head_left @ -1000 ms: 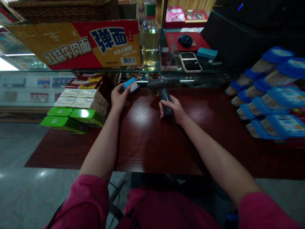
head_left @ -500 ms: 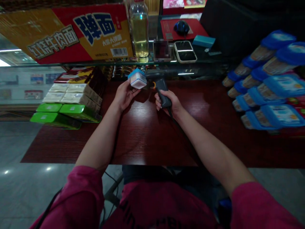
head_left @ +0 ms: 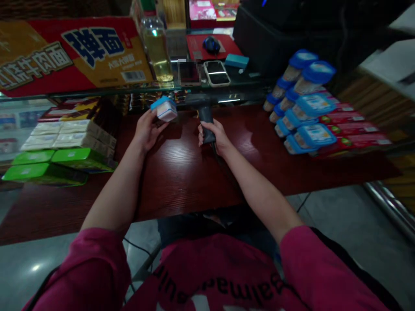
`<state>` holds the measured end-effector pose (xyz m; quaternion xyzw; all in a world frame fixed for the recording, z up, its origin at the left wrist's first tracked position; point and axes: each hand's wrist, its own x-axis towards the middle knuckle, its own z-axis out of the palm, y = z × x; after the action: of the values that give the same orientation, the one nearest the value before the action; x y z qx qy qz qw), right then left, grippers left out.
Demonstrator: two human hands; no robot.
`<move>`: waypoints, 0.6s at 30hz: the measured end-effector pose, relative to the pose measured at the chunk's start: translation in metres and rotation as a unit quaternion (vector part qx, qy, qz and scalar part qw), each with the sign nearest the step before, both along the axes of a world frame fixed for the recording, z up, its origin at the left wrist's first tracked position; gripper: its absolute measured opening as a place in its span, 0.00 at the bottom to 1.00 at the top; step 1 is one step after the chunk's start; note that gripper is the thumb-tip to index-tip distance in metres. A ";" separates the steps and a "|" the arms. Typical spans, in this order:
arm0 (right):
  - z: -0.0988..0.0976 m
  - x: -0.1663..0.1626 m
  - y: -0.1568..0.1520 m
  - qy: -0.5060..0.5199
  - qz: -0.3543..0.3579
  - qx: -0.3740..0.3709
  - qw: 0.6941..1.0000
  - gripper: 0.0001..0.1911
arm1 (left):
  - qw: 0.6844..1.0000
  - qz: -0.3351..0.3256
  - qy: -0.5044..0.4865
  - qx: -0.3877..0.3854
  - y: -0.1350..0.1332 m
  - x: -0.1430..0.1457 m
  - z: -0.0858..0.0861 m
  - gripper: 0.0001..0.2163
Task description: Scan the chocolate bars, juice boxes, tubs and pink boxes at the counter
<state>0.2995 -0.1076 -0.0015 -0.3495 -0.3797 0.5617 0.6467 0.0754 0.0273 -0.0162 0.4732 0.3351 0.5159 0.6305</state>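
My left hand (head_left: 147,130) is closed on a small white tub with a blue lid (head_left: 164,109), held tilted above the dark wooden counter (head_left: 175,185). Wrapped around the handle of a black barcode scanner (head_left: 205,119) is my right hand (head_left: 215,134). The scanner's head points left, toward the tub, and the two stay apart. A cable runs from the handle's base down along my right forearm. Left of my left hand are stacked white boxes (head_left: 73,134) and green packs (head_left: 65,164).
Blue-lidded containers (head_left: 313,108) are stacked on the right beside red boxes (head_left: 356,129). On the glass shelf behind stand a noodle carton (head_left: 97,47), a bottle of yellowish liquid (head_left: 158,52), a phone (head_left: 216,72), a mouse (head_left: 211,44) on a red mat and a light-blue box (head_left: 236,60).
My view has turned to the right, so everything appears further left. Both hands keep their holds on the tub and the scanner, in about the same place over the counter.
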 end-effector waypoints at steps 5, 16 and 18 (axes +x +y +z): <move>0.012 0.039 -0.065 -0.013 -0.048 0.020 0.999 0.22 | 0.999 -0.032 0.020 0.015 -0.039 0.033 0.016 0.22; 0.026 0.125 -0.232 -0.031 -0.351 0.082 0.932 0.15 | 0.914 -0.020 0.084 0.397 -0.180 0.242 0.059 0.13; 0.029 0.138 -0.246 -0.023 -0.397 0.091 0.913 0.15 | 0.908 0.007 0.088 0.409 -0.206 0.285 0.061 0.14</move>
<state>0.4374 -0.3531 0.0279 -0.4236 -0.2737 0.2136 0.8367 0.3605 -0.1788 0.0443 0.7310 0.1518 0.5683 0.3459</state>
